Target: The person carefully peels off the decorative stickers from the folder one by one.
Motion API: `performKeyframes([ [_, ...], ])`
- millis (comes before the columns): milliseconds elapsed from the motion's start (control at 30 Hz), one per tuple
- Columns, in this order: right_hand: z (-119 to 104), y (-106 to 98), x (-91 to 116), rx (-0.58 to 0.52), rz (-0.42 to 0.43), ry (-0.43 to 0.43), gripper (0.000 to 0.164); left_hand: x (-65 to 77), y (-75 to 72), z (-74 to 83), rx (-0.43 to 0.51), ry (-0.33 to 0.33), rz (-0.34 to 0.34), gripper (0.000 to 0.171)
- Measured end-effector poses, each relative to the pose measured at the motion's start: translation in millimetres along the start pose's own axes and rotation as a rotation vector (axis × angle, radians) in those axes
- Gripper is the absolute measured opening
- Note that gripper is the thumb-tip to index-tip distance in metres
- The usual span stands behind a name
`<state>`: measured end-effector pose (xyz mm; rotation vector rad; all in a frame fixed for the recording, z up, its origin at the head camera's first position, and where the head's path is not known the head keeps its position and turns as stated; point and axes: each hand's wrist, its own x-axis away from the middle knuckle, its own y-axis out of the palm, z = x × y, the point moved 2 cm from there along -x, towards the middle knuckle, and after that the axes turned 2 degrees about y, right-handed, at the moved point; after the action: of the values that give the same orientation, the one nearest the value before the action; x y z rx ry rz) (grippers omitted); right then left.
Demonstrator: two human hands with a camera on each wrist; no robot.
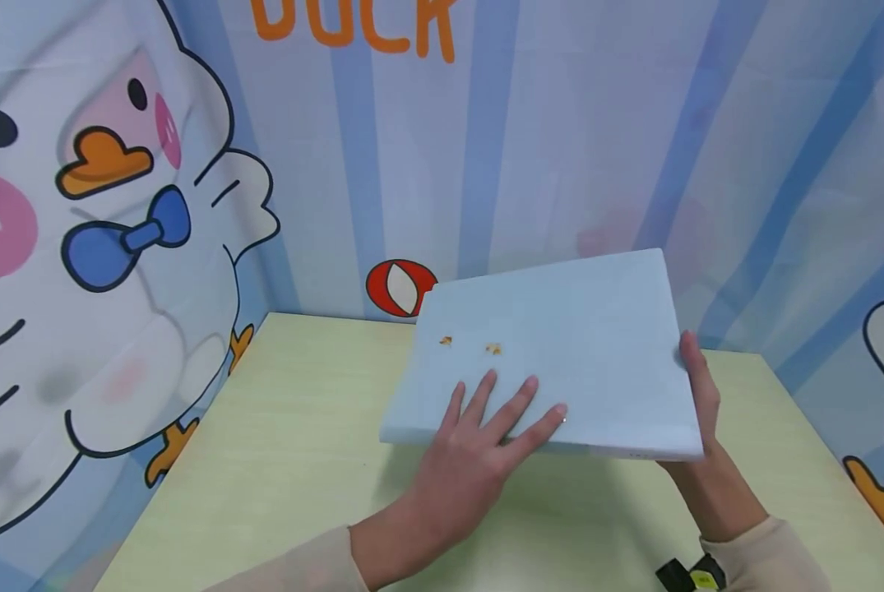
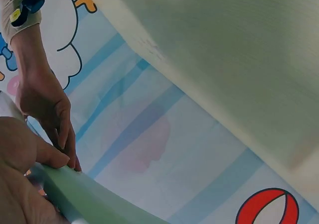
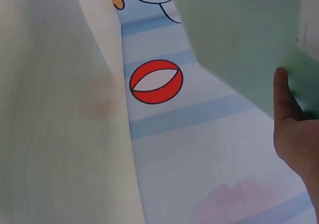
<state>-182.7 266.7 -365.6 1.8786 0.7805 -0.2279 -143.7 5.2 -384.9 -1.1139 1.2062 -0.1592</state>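
A wide pale blue flat box point(image 1: 590, 329), with two small brown-orange marks on its upper face, is held tilted above the table. My left hand point(image 1: 464, 469) rests on that face near the front edge, its visible fingers spread and straight; its thumb cannot be made out in the head view. At the box's right edge my right hand point(image 1: 701, 403) grips the side. From the right wrist view, the underside looks greenish, and a finger point(image 3: 281, 87) of the right hand lies against it. The left wrist view catches both hands close to one edge of the box.
Below the box stretches a pale yellow-green tabletop point(image 1: 301, 427). Behind it hangs a blue-striped backdrop point(image 1: 560, 148) printed with ducks and a red-and-white ball. A small black and yellow device point(image 1: 701, 575) sits at the right sleeve.
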Motion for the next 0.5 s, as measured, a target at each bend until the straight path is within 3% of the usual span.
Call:
performKeyframes([
  [33, -2.3, -0.7, 2.2, 0.076, 0.065, 0.003, 0.058, 1.2, 0.7, -0.1, -0.018, 0.014, -0.004, 0.087],
  [100, -6.6, -2.7, 6.2, 0.297, 0.274, 0.027, 0.051, 3.9, 2.3, -0.6, -0.061, 0.044, -0.018, 0.085],
  [200, -11.6, -10.4, 11.2, 0.621, 0.620, 0.173, 0.036, 9.4, 5.4, -1.6, -0.146, 0.101, -0.064, 0.084],
  [267, -13.9, -18.5, 11.6, 0.794, 0.769, 0.252, 0.034, 13.3, 7.8, -2.3, -0.194, 0.138, -0.111, 0.084],
  [367, -15.3, -33.7, 9.8, 0.922, 0.793, 0.280, 0.027, 18.9, 11.2, -3.2, -0.241, 0.178, -0.183, 0.084],
  [500, -12.9, -53.1, 7.9, 0.968, 0.693, 0.274, 0.017, 24.9, 14.8, -5.5, -0.304, 0.202, -0.251, 0.083],
])
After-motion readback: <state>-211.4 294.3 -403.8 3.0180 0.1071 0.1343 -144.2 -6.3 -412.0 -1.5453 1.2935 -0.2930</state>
